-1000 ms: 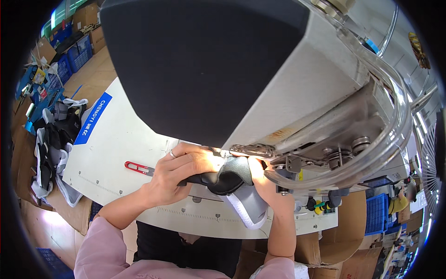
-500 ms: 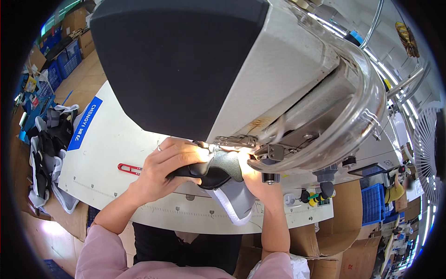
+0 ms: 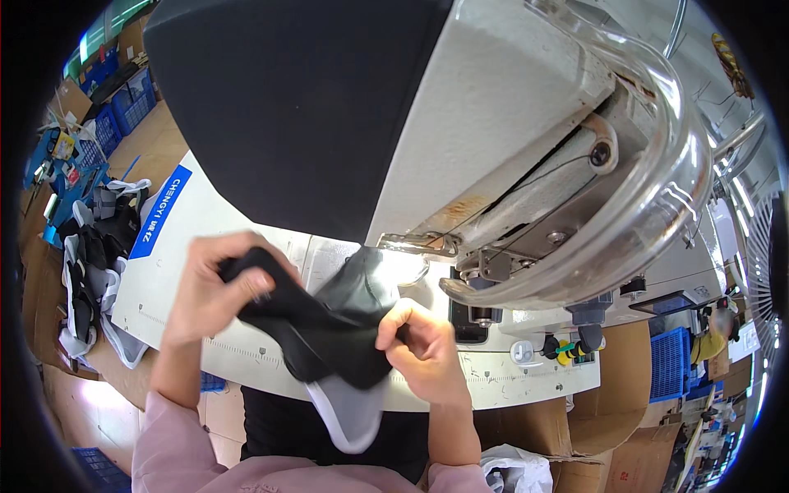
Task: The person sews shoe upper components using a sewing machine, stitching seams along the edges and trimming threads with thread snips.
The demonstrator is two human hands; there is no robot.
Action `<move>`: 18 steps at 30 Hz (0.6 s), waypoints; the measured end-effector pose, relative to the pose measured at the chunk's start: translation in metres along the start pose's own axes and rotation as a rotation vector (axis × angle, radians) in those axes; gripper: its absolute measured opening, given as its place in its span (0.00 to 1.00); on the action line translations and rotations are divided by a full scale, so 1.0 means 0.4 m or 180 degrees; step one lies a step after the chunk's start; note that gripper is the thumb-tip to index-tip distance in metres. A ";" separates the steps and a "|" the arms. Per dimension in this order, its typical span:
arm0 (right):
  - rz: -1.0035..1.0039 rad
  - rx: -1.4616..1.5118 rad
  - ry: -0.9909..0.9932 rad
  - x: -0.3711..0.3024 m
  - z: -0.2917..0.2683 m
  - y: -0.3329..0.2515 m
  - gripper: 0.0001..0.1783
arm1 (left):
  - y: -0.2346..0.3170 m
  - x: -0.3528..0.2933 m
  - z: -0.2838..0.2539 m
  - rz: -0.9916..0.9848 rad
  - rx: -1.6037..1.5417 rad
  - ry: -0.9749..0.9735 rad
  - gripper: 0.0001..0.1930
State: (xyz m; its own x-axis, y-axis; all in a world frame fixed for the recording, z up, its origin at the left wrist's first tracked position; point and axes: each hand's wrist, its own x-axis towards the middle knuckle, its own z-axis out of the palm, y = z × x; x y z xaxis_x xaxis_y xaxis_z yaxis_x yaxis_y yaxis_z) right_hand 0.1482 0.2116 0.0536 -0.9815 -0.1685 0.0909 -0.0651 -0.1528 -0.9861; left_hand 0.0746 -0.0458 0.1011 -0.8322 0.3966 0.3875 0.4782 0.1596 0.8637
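The black piece (image 3: 329,329), a curved fabric part with a pale grey edge (image 3: 345,419) hanging off its lower end, is held up off the white table (image 3: 164,271), just in front of the sewing machine (image 3: 509,164) and clear of its needle area (image 3: 485,271). The left hand (image 3: 209,292) is closed over the piece's upper left end, fingers wrapped round it. The right hand (image 3: 423,345) pinches its right side, thumb and fingers tight on the fabric.

To me this looks like the handling step between seams: the piece is off the bed and being turned or checked. The next move, I'd judge, calls for laying it flat under the foot with the edge lined up, both hands keeping it taut.

A heap of black and grey pieces (image 3: 94,263) lies at the table's left end. Blue crates (image 3: 107,123) stand beyond.
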 end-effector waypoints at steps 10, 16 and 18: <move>-0.1001 -0.4177 0.1494 0.138 -0.201 0.173 0.08 | -0.228 0.156 0.112 0.2250 0.2823 0.1487 0.14; -0.0011 -0.4547 0.1093 0.202 -0.235 0.140 0.17 | -0.177 0.083 0.210 0.3161 0.1526 0.0943 0.12; -0.0057 -0.4555 0.1134 0.186 -0.236 0.184 0.17 | -0.169 0.087 0.207 0.3184 0.1567 0.0934 0.11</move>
State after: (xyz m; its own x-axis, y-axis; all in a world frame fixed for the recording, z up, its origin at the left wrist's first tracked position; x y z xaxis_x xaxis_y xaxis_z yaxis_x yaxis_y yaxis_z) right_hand 0.0534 0.2798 -0.0254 -0.9564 0.0983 0.2752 0.0120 0.9541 -0.2993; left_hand 0.0367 0.0320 0.0297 -0.0213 0.3295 0.9439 0.9651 0.2533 -0.0666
